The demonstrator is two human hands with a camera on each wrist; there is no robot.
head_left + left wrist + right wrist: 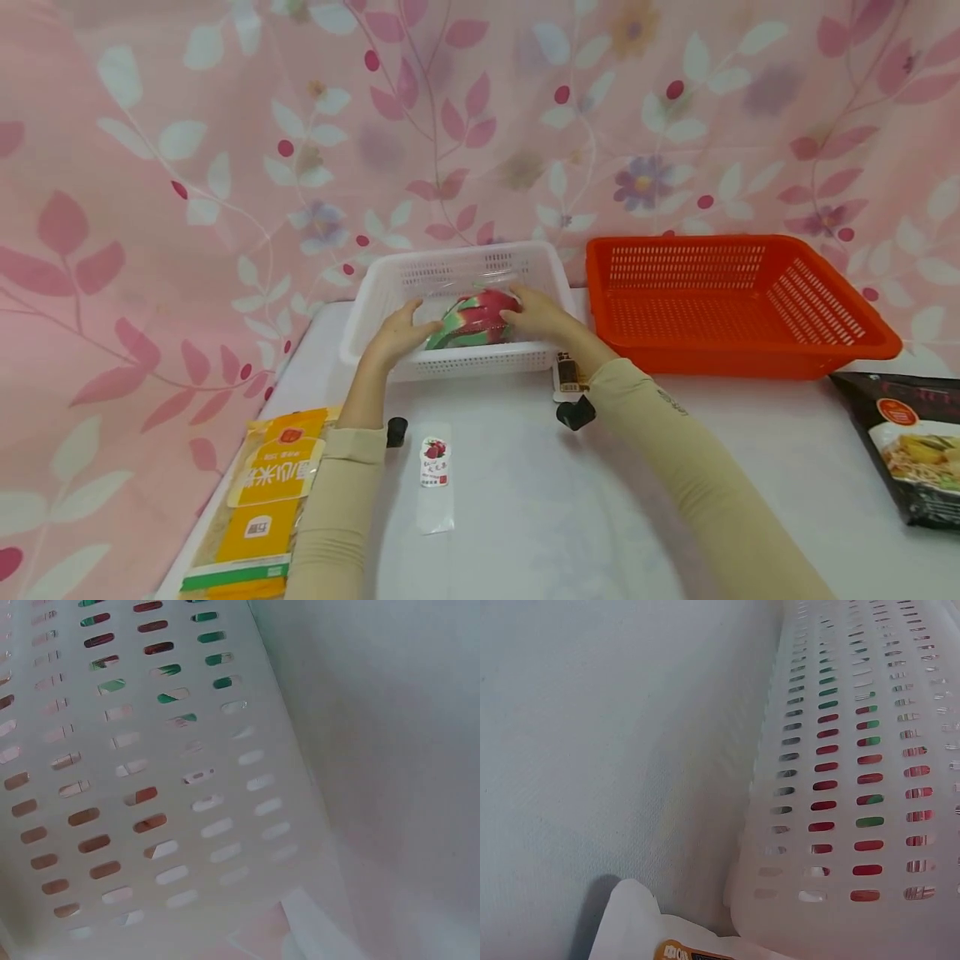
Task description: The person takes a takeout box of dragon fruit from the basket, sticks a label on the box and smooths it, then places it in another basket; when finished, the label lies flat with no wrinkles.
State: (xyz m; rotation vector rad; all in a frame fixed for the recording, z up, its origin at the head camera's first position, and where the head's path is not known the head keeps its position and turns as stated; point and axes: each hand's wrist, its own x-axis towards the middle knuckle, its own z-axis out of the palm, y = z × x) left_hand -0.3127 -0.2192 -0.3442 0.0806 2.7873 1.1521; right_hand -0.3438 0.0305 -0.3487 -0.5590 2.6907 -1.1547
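A pink-red dragon fruit [480, 317] with green tips lies in a white slotted basket [457, 364], clear plastic film showing around it. My left hand [397, 336] reaches over the basket's front rim, thumb and fingers spread at the fruit's green left end. From the other side comes my right hand [542, 315], its spread finger and thumb right at the fruit's red right end. Through the slots of the basket wall, red and green patches of the fruit show in both wrist views. Neither wrist view shows the fingers clearly.
An orange-red basket [742, 358] stands to the right, near a black food packet [907, 442]. A yellow food packet [258, 500] lies at the left. In front of the white basket are a dragon-fruit label strip [435, 475] and a small card [567, 375].
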